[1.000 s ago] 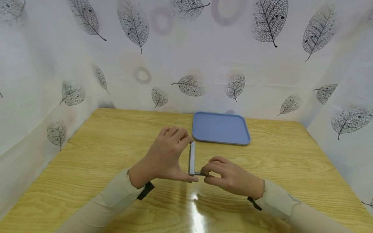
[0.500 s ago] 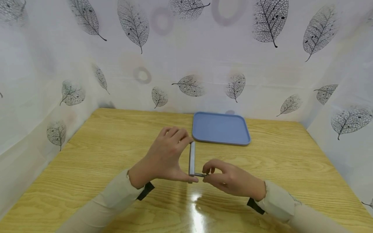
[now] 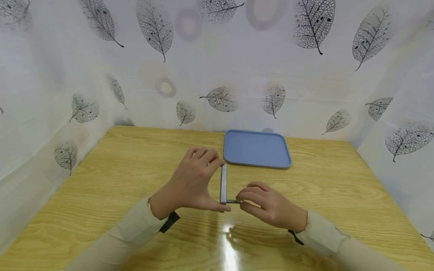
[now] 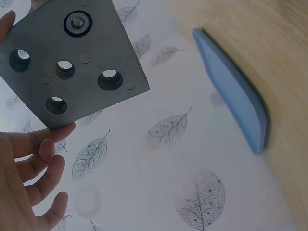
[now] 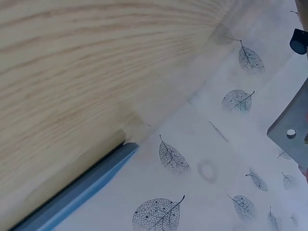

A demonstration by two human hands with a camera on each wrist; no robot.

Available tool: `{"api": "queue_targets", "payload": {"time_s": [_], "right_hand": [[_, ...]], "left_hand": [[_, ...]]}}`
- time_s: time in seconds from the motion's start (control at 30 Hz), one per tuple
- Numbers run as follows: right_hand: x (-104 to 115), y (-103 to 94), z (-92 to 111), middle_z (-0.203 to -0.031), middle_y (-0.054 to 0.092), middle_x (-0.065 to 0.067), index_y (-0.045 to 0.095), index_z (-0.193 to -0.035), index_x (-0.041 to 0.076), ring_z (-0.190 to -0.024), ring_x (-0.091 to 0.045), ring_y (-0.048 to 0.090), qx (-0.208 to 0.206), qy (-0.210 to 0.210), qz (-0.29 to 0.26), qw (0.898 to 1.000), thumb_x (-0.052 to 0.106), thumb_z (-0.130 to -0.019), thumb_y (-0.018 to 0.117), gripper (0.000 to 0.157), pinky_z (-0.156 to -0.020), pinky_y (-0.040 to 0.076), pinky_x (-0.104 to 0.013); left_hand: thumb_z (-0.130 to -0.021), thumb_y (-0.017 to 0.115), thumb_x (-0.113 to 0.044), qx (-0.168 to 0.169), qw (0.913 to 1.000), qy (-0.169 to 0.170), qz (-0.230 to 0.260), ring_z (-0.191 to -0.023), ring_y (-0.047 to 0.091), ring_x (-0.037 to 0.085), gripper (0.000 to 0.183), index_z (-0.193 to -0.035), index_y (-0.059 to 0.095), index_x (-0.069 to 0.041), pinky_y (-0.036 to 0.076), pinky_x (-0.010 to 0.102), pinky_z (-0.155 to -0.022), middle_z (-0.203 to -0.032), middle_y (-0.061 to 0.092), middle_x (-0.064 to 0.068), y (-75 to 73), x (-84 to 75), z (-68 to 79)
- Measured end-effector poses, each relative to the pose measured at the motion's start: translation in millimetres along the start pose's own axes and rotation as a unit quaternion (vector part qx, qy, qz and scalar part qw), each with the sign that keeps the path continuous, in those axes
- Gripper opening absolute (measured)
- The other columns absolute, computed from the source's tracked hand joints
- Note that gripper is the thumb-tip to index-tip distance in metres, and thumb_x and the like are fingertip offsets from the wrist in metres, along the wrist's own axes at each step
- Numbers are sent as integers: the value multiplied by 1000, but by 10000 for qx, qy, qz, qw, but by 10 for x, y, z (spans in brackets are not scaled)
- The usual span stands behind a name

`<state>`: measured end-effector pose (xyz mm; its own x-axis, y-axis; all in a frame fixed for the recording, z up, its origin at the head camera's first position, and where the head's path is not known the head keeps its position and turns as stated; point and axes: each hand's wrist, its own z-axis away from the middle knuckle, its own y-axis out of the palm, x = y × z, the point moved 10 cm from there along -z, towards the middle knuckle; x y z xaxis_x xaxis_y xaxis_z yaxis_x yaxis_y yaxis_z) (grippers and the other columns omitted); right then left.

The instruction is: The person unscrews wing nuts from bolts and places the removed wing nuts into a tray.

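In the head view my left hand grips a square grey metal plate by its edges, thumb at the near end and fingers at the far end. The plate stands on edge, held above the table. The left wrist view shows the face of the plate, with several round holes and a hex-socket bolt seated in one. A thin bolt shank sticks out to the right near the thumb. My right hand pinches its outer end between thumb and fingertips, which hide that end.
A blue tray lies at the back of the wooden table, beyond the plate and right of the left hand. A white curtain with leaf prints hangs behind and along both sides.
The right hand's fingers have rolled around the shank's end and back, the wrist turning slightly. The shank tilted a little and is level again. The left hand and plate have stayed put.
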<state>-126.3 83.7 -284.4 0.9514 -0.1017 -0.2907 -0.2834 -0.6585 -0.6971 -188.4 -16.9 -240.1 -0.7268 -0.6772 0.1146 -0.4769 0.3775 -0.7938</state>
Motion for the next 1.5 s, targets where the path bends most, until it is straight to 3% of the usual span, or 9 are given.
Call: {"api": "queue_targets", "payload": {"time_s": [0.13, 0.3, 0.43, 0.57, 0.7, 0.93, 1.2, 1.37, 1.5], "right_hand": [[41, 63, 6, -99, 63, -9, 62, -92, 7, -90, -19, 60, 281, -139, 243, 9992, 7, -97, 46, 18, -80, 50, -34], [-80, 118, 15, -105, 59, -8, 60, -94, 8, -88, -15, 59, 568, 650, -694, 9938, 9, -97, 45, 16, -79, 50, -23], [-188, 176, 47, -109, 54, -6, 57, -87, 11, -88, -11, 56, 765, 1347, -1817, 9711, 17, -93, 55, 9, -77, 47, -14], [-258, 221, 88, -107, 52, -4, 56, -86, 13, -90, -10, 54, 719, 1825, -2607, 9453, 15, -90, 61, 7, -76, 46, -14], [-290, 225, 104, -103, 53, -3, 56, -88, 13, -89, -10, 54, 545, 1994, -2752, 9389, 3, -84, 67, 15, -77, 47, -14], [-305, 231, 108, -101, 55, -1, 56, -91, 10, -89, -9, 56, 526, 2092, -2490, 9442, 8, -87, 64, 9, -79, 47, -13], [-293, 259, 126, -98, 63, 0, 59, -101, 12, -86, -8, 62, 785, 2132, -2299, 9463, -2, -77, 71, 30, -77, 49, -14], [-211, 197, 87, -98, 64, -2, 61, -101, 11, -82, -9, 64, 842, 1558, -1515, 9725, 11, -94, 56, 9, -75, 51, -16], [-93, 127, 45, -96, 64, -4, 63, -99, 10, -83, -12, 63, 790, 803, -585, 9919, 14, -99, 42, 22, -76, 52, -21]], "left_hand": [[-44, 64, -85, 25, 10000, 11, -20, -88, 47, 18, 89, -97, 63, -14, 38, 35, -82, -92, 51, -1, 8, -6, 2], [-44, 65, -84, -11, 10000, 27, -1, -87, 47, 18, 88, -96, 63, -13, 38, 36, -81, -92, 51, -1, 12, -9, 3], [-44, 65, -84, -25, 10000, 27, 23, -87, 47, 18, 88, -96, 62, -13, 38, 35, -81, -91, 51, -1, 14, -8, 1], [-44, 66, -84, -48, 10000, 48, 46, -87, 48, 18, 88, -95, 62, -13, 39, 36, -81, -92, 51, -1, 13, -12, -2], [-44, 65, -84, -61, 9999, 70, 45, -87, 48, 18, 87, -95, 62, -14, 39, 36, -81, -92, 51, -1, 8, -16, -5], [-45, 65, -84, -35, 10000, 40, 53, -87, 47, 18, 87, -95, 62, -13, 38, 36, -81, -92, 51, -1, -5, -8, 2], [-42, 67, -83, -48, 10000, 33, 10, -88, 48, 19, 88, -96, 63, -13, 39, 37, -82, -92, 51, -1, -23, -14, 0], [-44, 67, -83, -28, 10000, -2, 12, -89, 49, 19, 88, -96, 63, -13, 40, 37, -82, -93, 52, -1, -34, -9, 2], [-45, 66, -83, 4, 10000, -5, 9, -89, 49, 18, 88, -97, 63, -13, 40, 37, -82, -93, 52, -1, -31, -8, 0]]}}
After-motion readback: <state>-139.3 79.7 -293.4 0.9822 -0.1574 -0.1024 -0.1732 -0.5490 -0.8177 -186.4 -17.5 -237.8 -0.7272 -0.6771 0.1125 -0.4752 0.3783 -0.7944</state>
